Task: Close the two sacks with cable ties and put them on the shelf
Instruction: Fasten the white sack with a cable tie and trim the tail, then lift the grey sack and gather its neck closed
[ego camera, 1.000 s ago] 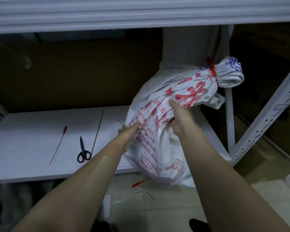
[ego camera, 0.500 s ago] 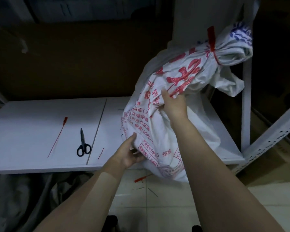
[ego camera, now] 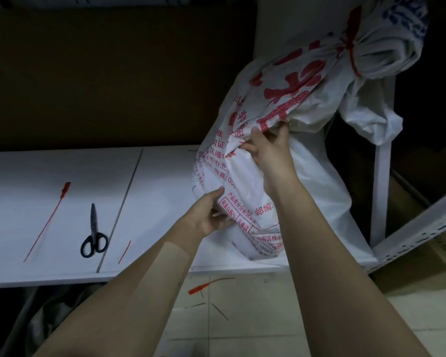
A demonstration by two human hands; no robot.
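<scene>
Shelf board (ego camera: 49, 163) now under lowered sack (ego camera: 242, 176); left grip (ego camera: 209, 217), right grip (ego camera: 271, 150) clutch fabric

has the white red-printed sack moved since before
Yes, up and inward: the white red-printed sack hung below the front edge of the white shelf board; now its bottom rests on it.

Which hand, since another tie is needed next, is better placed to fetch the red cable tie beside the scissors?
Likely left: the left hand grips the sack low, toward the cable tie and scissors; the right hand is higher, farther away.
</scene>
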